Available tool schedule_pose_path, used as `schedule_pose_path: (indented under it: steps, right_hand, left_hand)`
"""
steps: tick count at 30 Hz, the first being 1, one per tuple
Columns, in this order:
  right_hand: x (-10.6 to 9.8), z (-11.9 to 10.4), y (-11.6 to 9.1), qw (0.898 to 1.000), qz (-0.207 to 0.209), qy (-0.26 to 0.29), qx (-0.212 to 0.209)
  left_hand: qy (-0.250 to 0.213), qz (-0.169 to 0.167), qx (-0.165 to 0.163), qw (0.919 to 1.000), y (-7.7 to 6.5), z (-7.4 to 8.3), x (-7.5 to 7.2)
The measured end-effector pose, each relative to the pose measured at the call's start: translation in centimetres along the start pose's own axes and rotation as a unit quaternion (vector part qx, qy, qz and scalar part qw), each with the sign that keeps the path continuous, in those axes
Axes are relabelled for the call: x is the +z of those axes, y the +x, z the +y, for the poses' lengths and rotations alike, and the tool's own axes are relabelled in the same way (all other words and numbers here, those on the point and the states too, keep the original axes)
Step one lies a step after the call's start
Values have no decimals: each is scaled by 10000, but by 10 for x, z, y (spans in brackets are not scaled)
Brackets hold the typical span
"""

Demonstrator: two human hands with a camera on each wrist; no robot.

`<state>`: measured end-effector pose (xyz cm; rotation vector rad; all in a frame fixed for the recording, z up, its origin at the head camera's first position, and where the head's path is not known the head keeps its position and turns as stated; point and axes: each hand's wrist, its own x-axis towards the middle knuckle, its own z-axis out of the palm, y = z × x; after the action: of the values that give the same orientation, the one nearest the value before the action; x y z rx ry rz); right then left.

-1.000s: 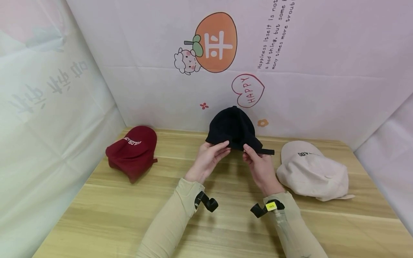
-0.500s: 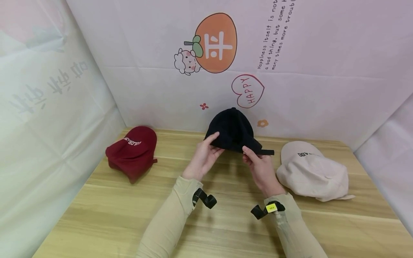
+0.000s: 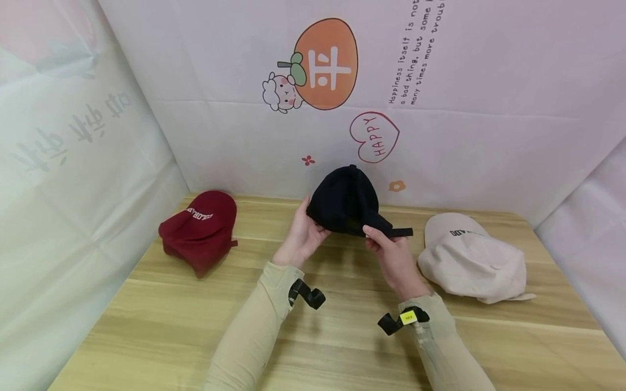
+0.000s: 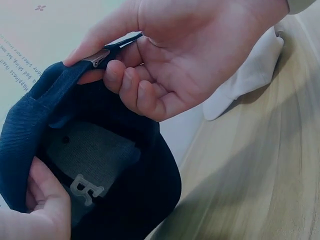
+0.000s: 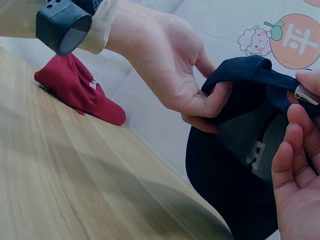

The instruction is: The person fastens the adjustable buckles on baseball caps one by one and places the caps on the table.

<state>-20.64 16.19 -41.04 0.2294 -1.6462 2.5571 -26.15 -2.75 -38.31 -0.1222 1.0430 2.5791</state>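
bright, even light, soft shadows; wrist views blurred at the edges.

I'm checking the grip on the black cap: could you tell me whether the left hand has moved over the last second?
Yes. The left hand has slid left along the black cap, toward the red cap.

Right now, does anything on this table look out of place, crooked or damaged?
Nothing stands out. The black cap is held by both hands, its strap end sticking out loose; the red cap and cream cap lie slumped.
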Motion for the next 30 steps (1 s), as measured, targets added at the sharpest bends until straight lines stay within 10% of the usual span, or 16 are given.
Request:
schedule_pose_path:
  steps: [7,19,30]
  right_hand:
    - [1,-1,-3,9999,-95,-29,62]
    - [-5,-5,-3,9923,-858,890,-51]
    - [-13,-8,7,9800,-656,1757,658]
  left_hand:
    - [-507,241,215,9982,3,4,-6]
    - [135,909,120,9957,-7,4,3]
    - [530,427,9,9977,-10,3,2]
